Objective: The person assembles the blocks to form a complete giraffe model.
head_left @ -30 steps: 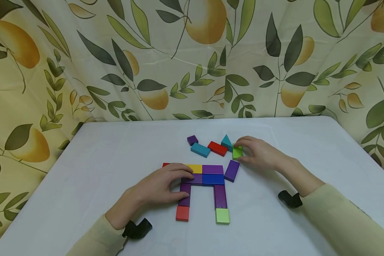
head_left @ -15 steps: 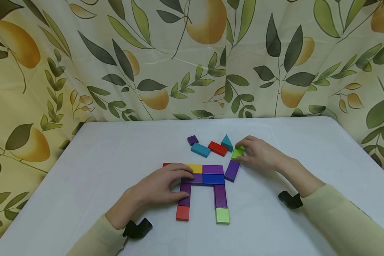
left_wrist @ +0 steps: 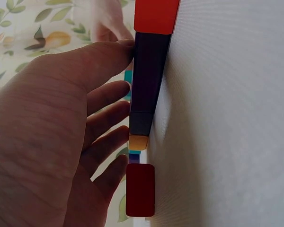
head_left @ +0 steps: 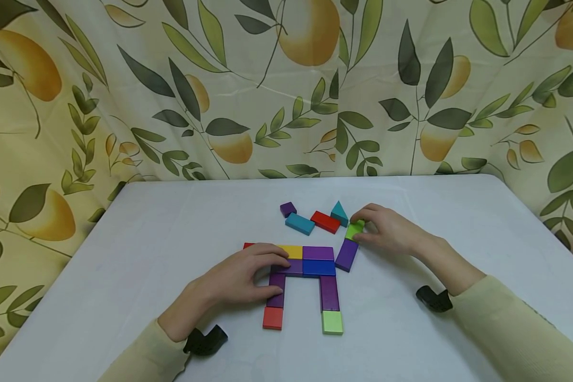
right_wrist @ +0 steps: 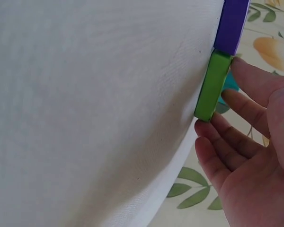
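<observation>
My right hand [head_left: 389, 229] pinches a small lime green block [head_left: 354, 229] between thumb and fingers. In the right wrist view, the green block [right_wrist: 213, 86] lies flat on the table, its end meeting a purple block [right_wrist: 231, 26]. That purple block [head_left: 346, 255] slants up from the right end of a flat arrangement. My left hand [head_left: 239, 273] rests loosely over the arrangement's left side, fingers relaxed, covering part of it. Visible there are a yellow block [head_left: 292, 252], a violet block [head_left: 318, 253] and a blue block [head_left: 319, 267]. In the left wrist view its fingertips [left_wrist: 125, 43] touch the block tops.
Two purple legs run toward the front, ending in a red block [head_left: 272, 318] and a pale green block [head_left: 332, 322]. Behind lie a purple cube [head_left: 287, 209], a teal block [head_left: 300, 224], a red block [head_left: 325, 222] and a teal triangle [head_left: 339, 213]. Patterned cloth hangs behind the table.
The green block has turned and shifted slightly toward the front, from standing just apart to lined up against the slanted purple block's end. My left hand stays in place.
</observation>
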Tool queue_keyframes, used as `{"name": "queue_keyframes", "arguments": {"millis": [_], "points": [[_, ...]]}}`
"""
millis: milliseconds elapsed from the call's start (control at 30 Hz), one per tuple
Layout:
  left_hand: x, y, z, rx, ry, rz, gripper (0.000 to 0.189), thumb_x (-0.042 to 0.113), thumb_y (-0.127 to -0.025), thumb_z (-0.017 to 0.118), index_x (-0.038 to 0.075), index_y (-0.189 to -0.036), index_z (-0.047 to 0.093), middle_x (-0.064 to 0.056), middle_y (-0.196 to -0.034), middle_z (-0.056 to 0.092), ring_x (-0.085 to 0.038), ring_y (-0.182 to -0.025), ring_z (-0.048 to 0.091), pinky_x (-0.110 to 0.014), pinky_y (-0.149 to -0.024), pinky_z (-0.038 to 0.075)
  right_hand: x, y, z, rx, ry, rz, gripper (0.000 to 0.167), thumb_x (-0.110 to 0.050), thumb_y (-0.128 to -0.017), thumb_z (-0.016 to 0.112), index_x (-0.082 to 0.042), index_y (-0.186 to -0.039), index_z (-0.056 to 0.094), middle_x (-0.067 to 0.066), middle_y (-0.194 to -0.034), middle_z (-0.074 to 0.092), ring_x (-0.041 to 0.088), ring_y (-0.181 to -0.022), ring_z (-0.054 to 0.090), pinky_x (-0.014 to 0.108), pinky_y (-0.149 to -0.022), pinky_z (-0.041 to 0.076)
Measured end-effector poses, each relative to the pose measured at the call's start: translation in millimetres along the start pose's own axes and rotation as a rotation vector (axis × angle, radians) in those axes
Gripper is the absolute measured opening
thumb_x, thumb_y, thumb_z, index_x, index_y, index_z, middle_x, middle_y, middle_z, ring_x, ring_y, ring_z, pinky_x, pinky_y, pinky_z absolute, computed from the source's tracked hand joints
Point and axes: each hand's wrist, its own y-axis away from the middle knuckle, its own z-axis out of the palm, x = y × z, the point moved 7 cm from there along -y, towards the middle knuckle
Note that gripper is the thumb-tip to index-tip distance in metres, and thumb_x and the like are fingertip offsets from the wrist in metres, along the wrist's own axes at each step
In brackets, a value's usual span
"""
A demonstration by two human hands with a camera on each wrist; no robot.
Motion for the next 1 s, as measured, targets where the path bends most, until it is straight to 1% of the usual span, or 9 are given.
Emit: {"name": "queue_keyframes", "arguments": {"millis": [433,667,800,1000], "points": [[-0.8,-0.4,0.3,-0.002,-0.001,-0.010,0.045,0.037,-0.091,0.075,0.023,-0.133,0.066,0.008,-0.142,0.053,-0.011,-0.137,0.041,-0.035,-0.108,0.043,-3.1,1.7,-1.7,0.006,-0.007,-0.029,0.038,-0.018,-0.091,0.076,-0.001,-0.124,0.066,0.017,-0.125,0.061,0.036,-0.116,0.056,0.055,-0.101,0.047],[-0.5,-0.5,0.5,-0.003,0.002,-0.006,0.045,0.037,-0.091,0.075,0.023,-0.133,0.066,0.009,-0.142,0.053,-0.010,-0.137,0.041,-0.035,-0.108,0.043,-7.5,4.0,-13.9,0.071,-0.008,-0.054,0.037,-0.015,-0.093,0.073,0.001,-0.125,0.065,0.015,-0.122,0.063,0.034,-0.112,0.059,0.053,-0.096,0.050],[-0.5,-0.1,0.1,-0.001,0.003,-0.008,0.045,0.037,-0.091,0.075,0.023,-0.133,0.066,0.009,-0.142,0.053,-0.010,-0.137,0.041,-0.035,-0.108,0.042,-14.5,2.6,-17.0,0.095,-0.027,-0.073,0.035,-0.015,-0.094,0.073,0.000,-0.125,0.066,0.014,-0.120,0.065,0.032,-0.109,0.060,0.052,-0.093,0.052],[0.0,0.0,-0.3,-0.002,0.001,-0.004,0.045,0.037,-0.091,0.075,0.023,-0.133,0.066,0.009,-0.142,0.053,-0.010,-0.137,0.041,-0.035,-0.109,0.042,-30.2,-1.7,-11.4,0.069,-0.089,-0.103,0.033,-0.014,-0.093,0.074,0.000,-0.122,0.067,0.011,-0.115,0.067,0.030,-0.105,0.061,0.049,-0.091,0.054]]}}
